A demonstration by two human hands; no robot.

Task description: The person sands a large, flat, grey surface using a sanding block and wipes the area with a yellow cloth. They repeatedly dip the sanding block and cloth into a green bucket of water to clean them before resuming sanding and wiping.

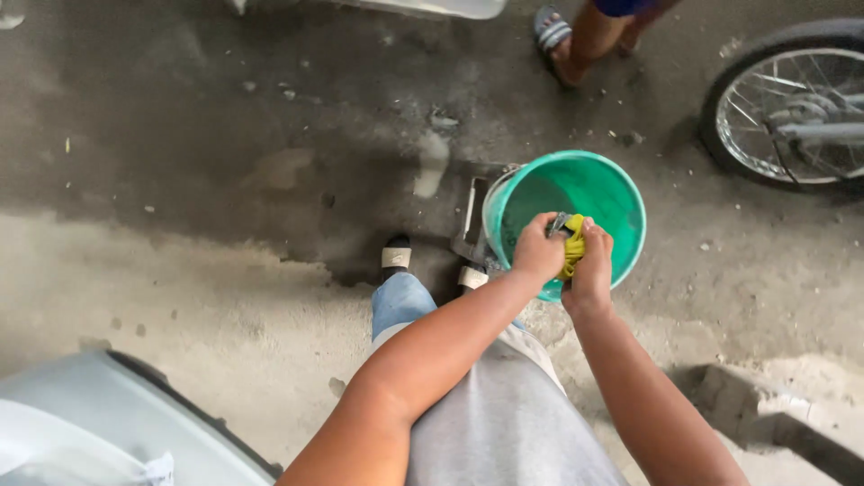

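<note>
Both hands, the left hand point(537, 249) and right hand point(592, 261), clench a yellow cloth point(573, 245) in a tight grip above the green bucket point(621, 193). The bucket stands on the concrete floor point(225, 162) (its contents cannot be made out).

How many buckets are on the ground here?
1: a green bucket stands right of the person's feet, under both hands wringing a yellow cloth. Others may sit beyond the picture.

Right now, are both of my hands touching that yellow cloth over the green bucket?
Touching. The head view shows the left hand and right hand closed around the yellow cloth from either side, above the green bucket.
</note>
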